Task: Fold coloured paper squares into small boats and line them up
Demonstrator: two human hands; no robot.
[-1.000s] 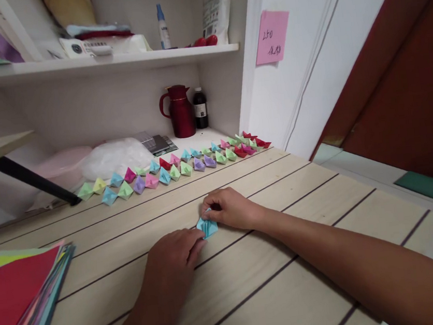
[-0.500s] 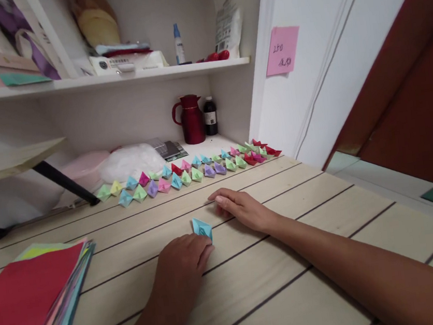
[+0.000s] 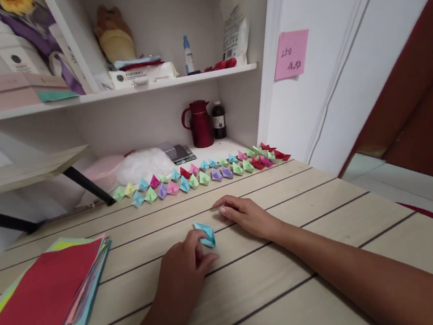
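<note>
A light blue folded paper boat (image 3: 208,235) rests on the slatted wooden table in front of me. My left hand (image 3: 186,262) is just beside it, the index fingertip at the boat's near left side and the thumb spread away below. No grip closes on the boat. My right hand (image 3: 246,216) lies on the table to the right of the boat, its fingers loosely bent, the thumb apart and nothing seen in it. Beyond both hands, small paper boats (image 3: 184,184) in green, blue, purple, pink and red stand in two rough rows.
A stack of coloured paper (image 3: 51,291), red on top, lies at the left. Behind the boats are a white plastic bag (image 3: 144,164), a dark red jug (image 3: 201,125) and a dark bottle (image 3: 218,119). A small raised stand (image 3: 30,170) with black legs is at the far left.
The left thumb has moved away from the blue boat, and the fingers have spread. The right hand has stayed nearly still. My view has shifted slightly left and up.
</note>
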